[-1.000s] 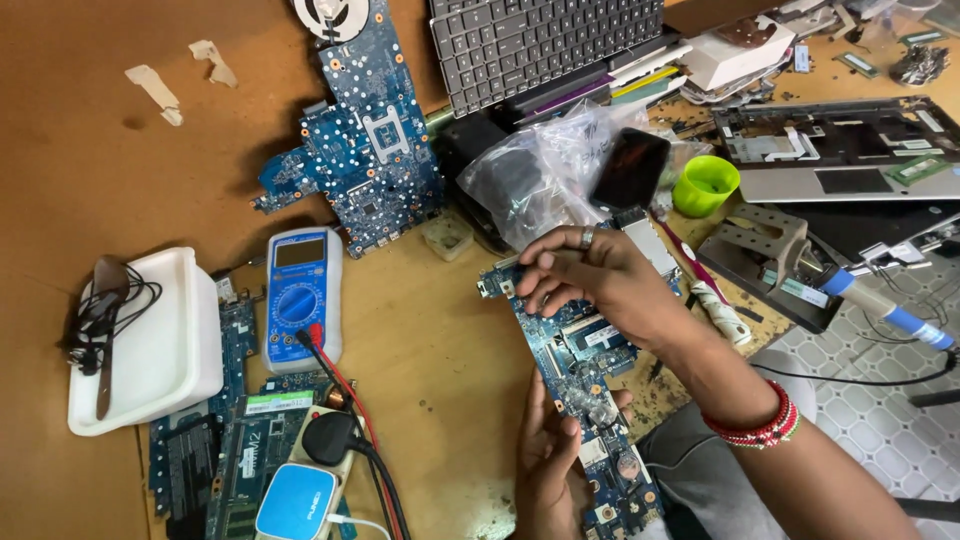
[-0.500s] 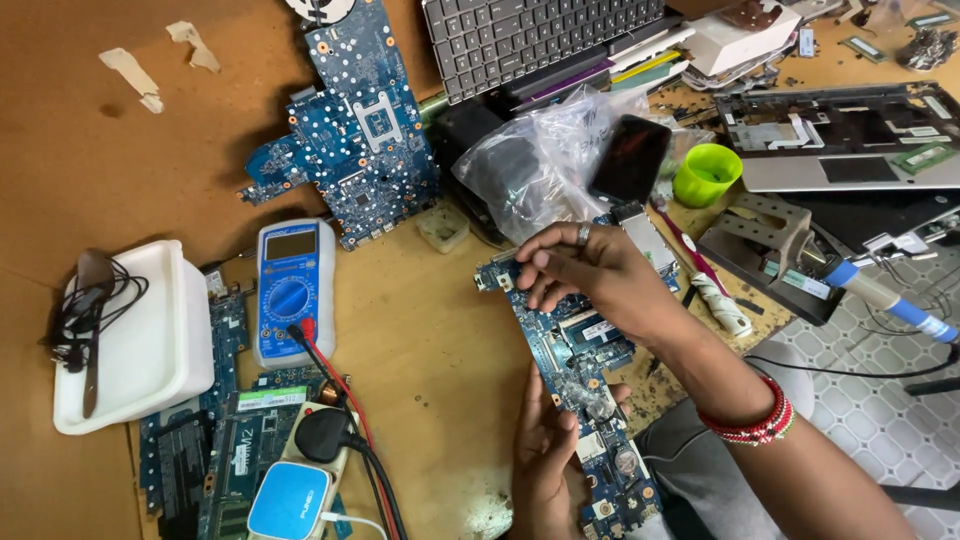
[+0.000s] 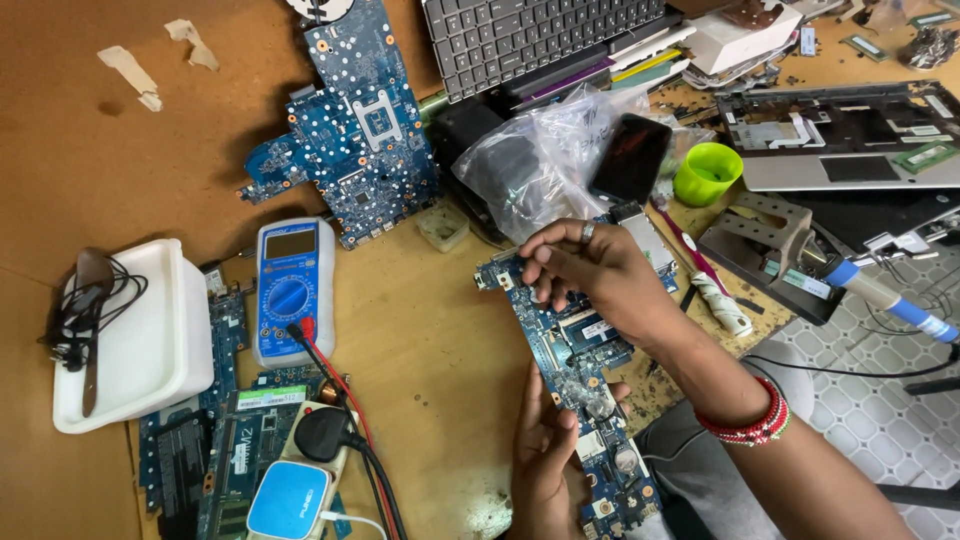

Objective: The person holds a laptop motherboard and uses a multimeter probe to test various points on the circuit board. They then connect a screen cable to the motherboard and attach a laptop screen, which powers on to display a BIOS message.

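Observation:
A long blue circuit board [image 3: 575, 370] is held over the table's front edge. My left hand [image 3: 545, 455] supports its near end from below, palm up. My right hand [image 3: 590, 275], with a ring on one finger and a red beaded bracelet at the wrist, grips the board's far end, fingers curled over its top edge. A second, larger blue circuit board [image 3: 350, 130] lies flat on the brown table [image 3: 120, 150] at the back.
A blue multimeter [image 3: 290, 290] with red and black leads lies left of the board. A white tray [image 3: 140, 340] holds cables. A keyboard [image 3: 540, 35], clear plastic bag [image 3: 530, 170], black phone [image 3: 630, 158], green cup [image 3: 707, 173], laptop chassis [image 3: 850, 135] and soldering iron [image 3: 890, 298] crowd the back and right.
The view has shifted slightly, so things sit a little lower and to the right in the picture. Both hands keep the same hold on the long board.

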